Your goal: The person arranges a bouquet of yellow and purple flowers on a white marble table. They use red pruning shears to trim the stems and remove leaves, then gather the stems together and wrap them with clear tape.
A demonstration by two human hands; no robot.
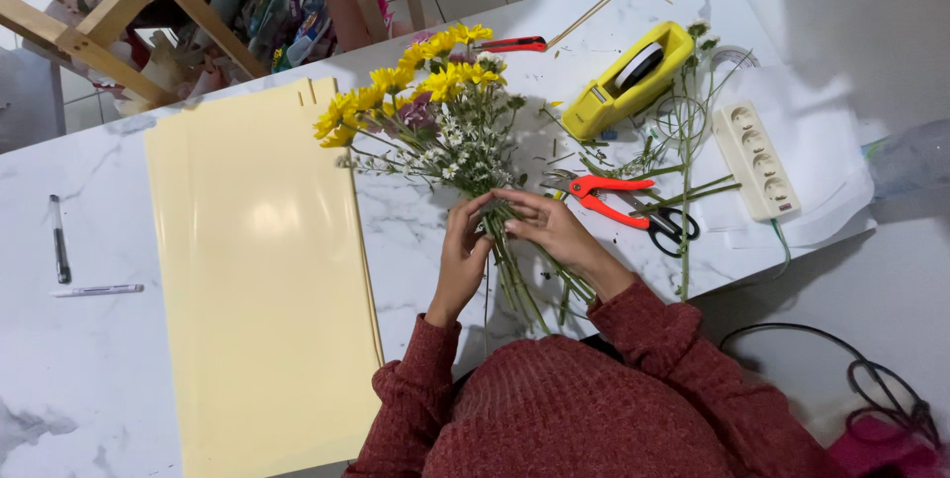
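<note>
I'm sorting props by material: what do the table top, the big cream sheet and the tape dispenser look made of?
Table top: white with grey veins and a soft sheen, so marble or a marble-look laminate; which one is unclear. Cream sheet: thin, flat, glossy where light reflects, probably coated paper or plastic film. Tape dispenser: smooth, moulded, bright yellow body, likely plastic.

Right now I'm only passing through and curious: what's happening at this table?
A person in a red knitted sweater is gathering a bunch of flowers, yellow blooms with small white ones, on a white marble table. The left hand and right hand both grip the stems where they meet. A cream sheet lies to the left; orange-handled pruning shears, a yellow tape dispenser and cut stems lie to the right.
</note>
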